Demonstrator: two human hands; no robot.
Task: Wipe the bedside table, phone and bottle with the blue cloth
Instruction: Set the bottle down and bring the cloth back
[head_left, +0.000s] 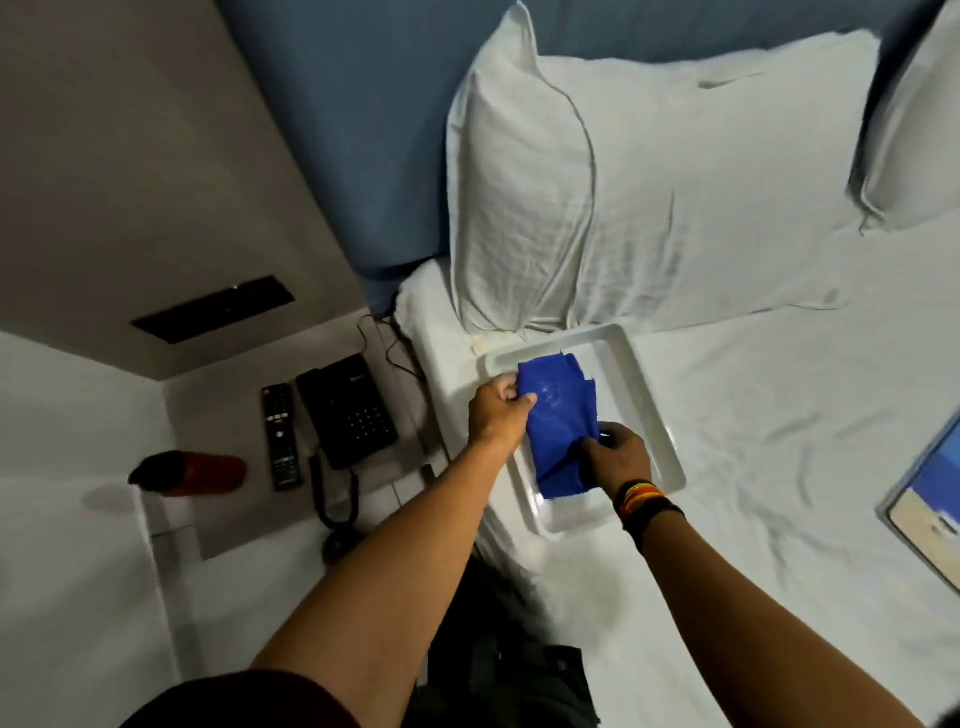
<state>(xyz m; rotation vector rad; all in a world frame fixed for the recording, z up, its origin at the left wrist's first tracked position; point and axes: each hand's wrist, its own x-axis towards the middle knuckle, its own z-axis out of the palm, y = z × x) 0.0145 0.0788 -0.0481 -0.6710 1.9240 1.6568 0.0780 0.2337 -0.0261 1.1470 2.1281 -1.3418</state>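
Observation:
A blue cloth (558, 415) hangs over a white tray (652, 405) that lies on the bed. My left hand (496, 413) pinches the cloth's upper left edge. My right hand (618, 457) grips its lower part. To the left stands the grey bedside table (223, 410). On it lie a black desk phone (348, 410) with a coiled cord, and a red bottle (200, 474) with a black cap near the table's left edge.
A black remote control (280, 435) lies between the bottle and the phone. White pillows (623, 197) lean on the blue headboard (363, 130). A framed picture (930, 499) lies on the sheet at the right edge. A dark wall panel (213, 309) sits above the table.

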